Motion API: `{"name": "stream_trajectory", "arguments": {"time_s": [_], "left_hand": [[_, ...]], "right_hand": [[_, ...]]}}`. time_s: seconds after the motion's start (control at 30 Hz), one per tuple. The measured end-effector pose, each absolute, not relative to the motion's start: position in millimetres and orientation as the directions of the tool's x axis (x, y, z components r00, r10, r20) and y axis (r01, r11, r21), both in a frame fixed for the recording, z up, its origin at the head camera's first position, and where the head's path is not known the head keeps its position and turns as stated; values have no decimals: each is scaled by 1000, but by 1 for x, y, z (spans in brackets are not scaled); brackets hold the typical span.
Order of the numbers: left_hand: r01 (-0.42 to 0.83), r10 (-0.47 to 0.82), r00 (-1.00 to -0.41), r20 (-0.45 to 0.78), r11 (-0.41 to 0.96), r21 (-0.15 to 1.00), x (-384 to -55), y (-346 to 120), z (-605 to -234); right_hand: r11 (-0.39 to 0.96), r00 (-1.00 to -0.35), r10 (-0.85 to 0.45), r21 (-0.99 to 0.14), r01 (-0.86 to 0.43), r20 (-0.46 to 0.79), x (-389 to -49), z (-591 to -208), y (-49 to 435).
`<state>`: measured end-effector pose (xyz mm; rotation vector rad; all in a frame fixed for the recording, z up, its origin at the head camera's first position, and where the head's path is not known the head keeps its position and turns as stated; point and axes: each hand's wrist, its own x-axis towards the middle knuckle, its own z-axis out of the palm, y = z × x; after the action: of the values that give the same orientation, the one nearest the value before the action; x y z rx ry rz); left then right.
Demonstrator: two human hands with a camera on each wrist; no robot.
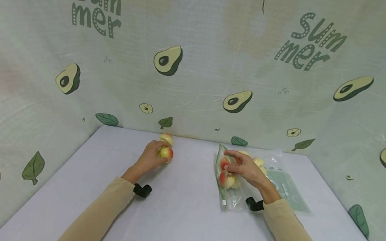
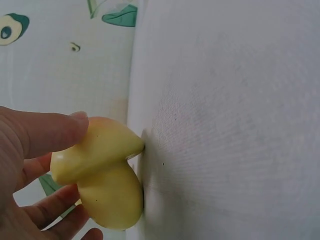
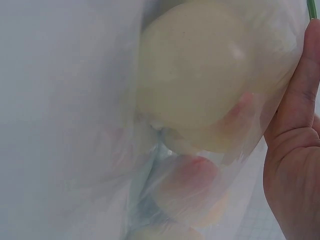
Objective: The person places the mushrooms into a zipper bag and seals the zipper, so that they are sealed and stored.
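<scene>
Near the desk's (image 1: 178, 217) far edge, left of centre, the left hand's (image 1: 150, 155) fingers are pinching a yellow-red fruit (image 1: 166, 153). Wide desk room is separating it from a transparent bag (image 1: 275, 180) toward the far right corner. The right hand (image 1: 247, 171) is touching its mouth, fingers spreading; whether they're pinching plastic, I cannot tell. Left-wrist view is revealing a second fruit (image 2: 112, 200) touching the first; right-wrist view, bagged fruits (image 3: 197, 65) crowding close.

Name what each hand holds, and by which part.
Left hand: the nearer fruit, by its sides; whether also the farther fruit cannot be told. Right hand: the clear bag, seemingly near its green strip.
</scene>
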<state>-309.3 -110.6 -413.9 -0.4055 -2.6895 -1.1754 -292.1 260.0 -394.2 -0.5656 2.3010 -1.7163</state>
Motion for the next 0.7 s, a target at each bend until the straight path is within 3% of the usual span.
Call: {"name": "stream_trajectory", "arguments": {"time_s": [0.7], "left_hand": [[333, 185, -941, 285, 671, 663, -311, -112, -418]], "right_hand": [[246, -904, -424, -953, -179, 60, -291, -393, 260]]}}
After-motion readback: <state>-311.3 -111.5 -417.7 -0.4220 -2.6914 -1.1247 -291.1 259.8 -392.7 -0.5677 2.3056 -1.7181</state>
